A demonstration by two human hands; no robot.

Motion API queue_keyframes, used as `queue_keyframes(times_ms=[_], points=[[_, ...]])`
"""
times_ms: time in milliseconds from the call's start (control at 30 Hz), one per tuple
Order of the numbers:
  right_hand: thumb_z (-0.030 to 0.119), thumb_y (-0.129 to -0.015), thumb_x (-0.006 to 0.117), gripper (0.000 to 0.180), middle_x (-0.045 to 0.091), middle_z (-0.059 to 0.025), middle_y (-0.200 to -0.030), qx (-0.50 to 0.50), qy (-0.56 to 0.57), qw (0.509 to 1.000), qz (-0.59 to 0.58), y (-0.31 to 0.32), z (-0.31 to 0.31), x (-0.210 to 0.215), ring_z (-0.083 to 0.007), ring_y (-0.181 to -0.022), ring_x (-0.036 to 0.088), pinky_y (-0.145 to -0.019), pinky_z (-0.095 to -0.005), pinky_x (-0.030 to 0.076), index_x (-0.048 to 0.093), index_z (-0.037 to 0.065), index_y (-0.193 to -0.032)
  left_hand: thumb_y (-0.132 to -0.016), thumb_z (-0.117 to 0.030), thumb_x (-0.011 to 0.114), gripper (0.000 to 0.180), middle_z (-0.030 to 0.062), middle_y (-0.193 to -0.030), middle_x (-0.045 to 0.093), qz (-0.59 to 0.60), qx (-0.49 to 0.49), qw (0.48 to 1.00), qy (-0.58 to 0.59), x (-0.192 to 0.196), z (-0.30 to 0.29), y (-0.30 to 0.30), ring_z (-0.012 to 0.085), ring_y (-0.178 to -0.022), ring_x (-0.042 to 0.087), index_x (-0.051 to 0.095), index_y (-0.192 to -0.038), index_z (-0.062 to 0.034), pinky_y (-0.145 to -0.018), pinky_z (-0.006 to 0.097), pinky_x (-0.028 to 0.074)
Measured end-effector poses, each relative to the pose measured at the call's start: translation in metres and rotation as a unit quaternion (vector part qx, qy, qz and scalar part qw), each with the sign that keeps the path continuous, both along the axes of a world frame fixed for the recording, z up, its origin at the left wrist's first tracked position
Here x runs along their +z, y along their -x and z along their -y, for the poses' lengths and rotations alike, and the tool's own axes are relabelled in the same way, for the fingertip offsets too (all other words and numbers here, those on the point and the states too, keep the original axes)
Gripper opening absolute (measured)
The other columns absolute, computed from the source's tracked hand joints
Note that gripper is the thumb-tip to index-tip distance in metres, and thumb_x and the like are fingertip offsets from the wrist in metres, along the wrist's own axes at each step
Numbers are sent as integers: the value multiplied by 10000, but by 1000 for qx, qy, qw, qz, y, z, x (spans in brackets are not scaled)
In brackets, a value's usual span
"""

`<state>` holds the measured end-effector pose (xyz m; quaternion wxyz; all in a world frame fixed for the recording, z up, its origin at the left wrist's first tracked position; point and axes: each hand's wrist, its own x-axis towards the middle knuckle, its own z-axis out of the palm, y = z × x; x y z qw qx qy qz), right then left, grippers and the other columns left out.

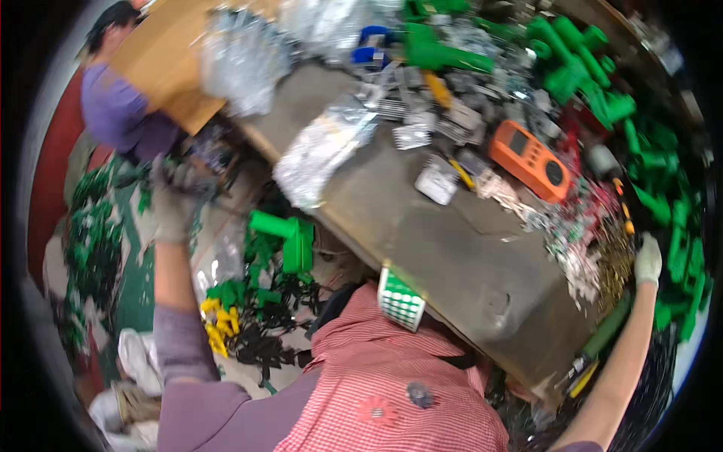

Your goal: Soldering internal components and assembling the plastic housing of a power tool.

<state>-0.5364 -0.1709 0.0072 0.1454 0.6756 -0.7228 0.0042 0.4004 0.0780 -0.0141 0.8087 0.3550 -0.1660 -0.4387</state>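
Observation:
My left hand, in a pale glove, reaches out to the far left beside the bench. Its fingers are smeared by motion near a dark grey shape, and whether they hold anything is unclear. At the right end of the bench my right hand, also gloved, is beside green plastic parts and just below an orange and black tool. Its fingers are too small and blurred to read. An orange handheld device with a screen and dial lies on the bench. A sheet of green round stickers hangs at the near bench edge.
On the bench lie clear plastic bags, grey metal pieces, reddish wire bundles and a blue bin. Green and yellow parts cover the floor at left. A person in purple is at upper left by cardboard.

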Motion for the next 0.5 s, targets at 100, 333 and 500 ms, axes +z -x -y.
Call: queue_keyframes(times_ms=[100, 333, 500], points=[[388, -978, 466, 476, 671, -146, -1066, -38, -97, 952, 287, 24, 57, -43, -237, -972, 549, -939, -360, 414, 685, 14, -1174, -950, -366, 659, 396, 12, -630, 432, -16, 179, 979, -92, -30, 24, -14, 188, -644, 449, 468, -670, -161, -728, 380, 446], [136, -875, 593, 195, 634, -124, -907, -59, -88, 944, 314, 14, 82, -49, -204, -857, 535, -825, -385, 452, 680, 1, -986, -902, -387, 688, 433, 168, -967, 715, 310, 227, 794, -472, -193, -1, -65, 318, -890, 667, 656, -1038, 23, -850, 432, 516], [-125, -783, 660, 336, 628, -207, -1198, 7, 53, 995, 82, 66, 47, -36, -344, -1112, 601, -969, -417, 484, 653, 19, -1086, -829, -232, 679, 366, 231, -1172, 677, 561, -158, 516, -628, -294, -30, -16, 382, -1099, 654, 700, -1158, -73, -928, 438, 515]])
